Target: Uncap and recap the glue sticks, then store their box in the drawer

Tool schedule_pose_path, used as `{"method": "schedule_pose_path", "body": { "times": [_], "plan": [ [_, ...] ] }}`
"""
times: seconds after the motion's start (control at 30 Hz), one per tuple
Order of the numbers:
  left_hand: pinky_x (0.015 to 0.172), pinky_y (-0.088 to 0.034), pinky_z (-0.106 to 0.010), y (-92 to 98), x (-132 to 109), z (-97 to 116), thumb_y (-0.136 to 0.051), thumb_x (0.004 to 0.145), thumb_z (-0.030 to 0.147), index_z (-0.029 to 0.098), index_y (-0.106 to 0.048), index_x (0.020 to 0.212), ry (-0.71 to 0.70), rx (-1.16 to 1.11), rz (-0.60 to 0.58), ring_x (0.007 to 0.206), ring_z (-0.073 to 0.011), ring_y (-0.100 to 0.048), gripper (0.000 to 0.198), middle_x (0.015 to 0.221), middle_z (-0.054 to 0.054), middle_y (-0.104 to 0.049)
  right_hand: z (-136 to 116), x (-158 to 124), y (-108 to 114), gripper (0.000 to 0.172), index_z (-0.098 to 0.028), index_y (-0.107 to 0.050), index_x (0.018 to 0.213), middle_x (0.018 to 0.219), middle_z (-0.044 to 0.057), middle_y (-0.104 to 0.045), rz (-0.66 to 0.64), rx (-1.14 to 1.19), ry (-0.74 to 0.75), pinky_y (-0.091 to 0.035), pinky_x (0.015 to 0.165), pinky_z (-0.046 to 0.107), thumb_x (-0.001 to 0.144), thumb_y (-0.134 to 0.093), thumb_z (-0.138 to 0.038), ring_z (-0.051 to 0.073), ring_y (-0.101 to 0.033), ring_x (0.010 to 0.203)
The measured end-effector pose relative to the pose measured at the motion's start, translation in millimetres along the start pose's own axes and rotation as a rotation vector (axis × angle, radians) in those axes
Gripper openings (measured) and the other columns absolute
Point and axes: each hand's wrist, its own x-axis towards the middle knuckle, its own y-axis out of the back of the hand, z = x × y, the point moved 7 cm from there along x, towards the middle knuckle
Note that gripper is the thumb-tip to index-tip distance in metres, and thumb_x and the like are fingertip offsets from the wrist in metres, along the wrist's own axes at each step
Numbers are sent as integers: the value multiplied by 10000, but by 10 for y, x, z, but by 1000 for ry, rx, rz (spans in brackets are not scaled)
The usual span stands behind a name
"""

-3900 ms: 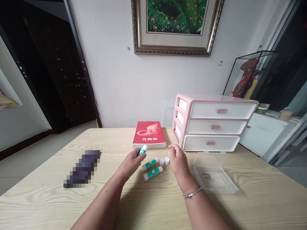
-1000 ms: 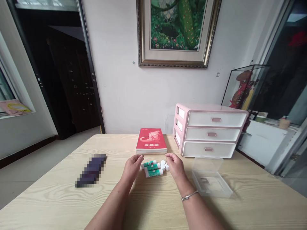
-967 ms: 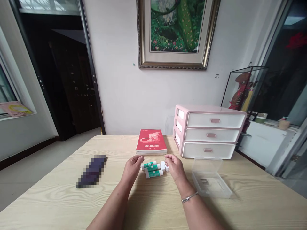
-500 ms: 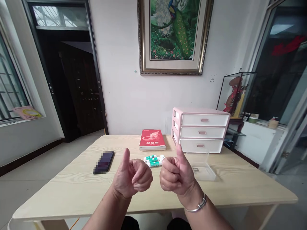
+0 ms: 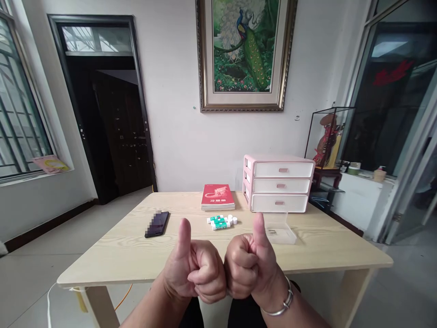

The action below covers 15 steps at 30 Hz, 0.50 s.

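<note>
My left hand [image 5: 198, 266] is a fist with the thumb pointing up, and nothing shows in it. Beside it, my right hand [image 5: 251, 264] makes the same thumbs-up fist, a silver bangle [image 5: 286, 300] around its wrist. The knuckles of both hands touch over the table's front edge. Beyond them on the wooden table [image 5: 112, 255] lie several green-and-white glue sticks [image 5: 221, 225] with white caps [image 5: 232, 219] at their right. A clear plastic box [image 5: 282, 235], lid raised, stands behind my right thumb, which partly covers it.
A dark phone [image 5: 159, 224], partly pixelated, lies on the table's left side. Toward the back are a red-covered book [image 5: 218, 197] and a pink-and-white drawer unit [image 5: 280, 184]. A framed peacock picture [image 5: 244, 50] hangs on the wall. An orange cable [image 5: 123, 297] runs below the table.
My two fists have come together until they touch, and they sit lower in view. The camera has shifted, so more floor and table legs show. The things on the table appear unmoved.
</note>
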Motion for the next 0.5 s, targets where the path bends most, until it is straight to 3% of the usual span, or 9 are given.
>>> {"method": "schedule_pose_path", "body": {
  "times": [0.17,0.5],
  "plan": [
    [327,-76,-228,12,-44,-24,124,711,858,217,-246,409,22,-18,42,339,-65,-93,800,377,47,-161,71,-13,46,798,-239,-273,538,400,-76,-242,58,25,-63,-190,330,207,620,149,-912,48,-204,312],
    [339,-73,-251,-77,94,-155,72,709,882,235,-217,401,42,20,-10,339,-72,-88,773,367,44,-150,29,-169,-65,803,-235,-296,521,377,-65,-263,93,-1,-119,-210,331,199,614,61,-948,50,-218,335]
  ]
}}
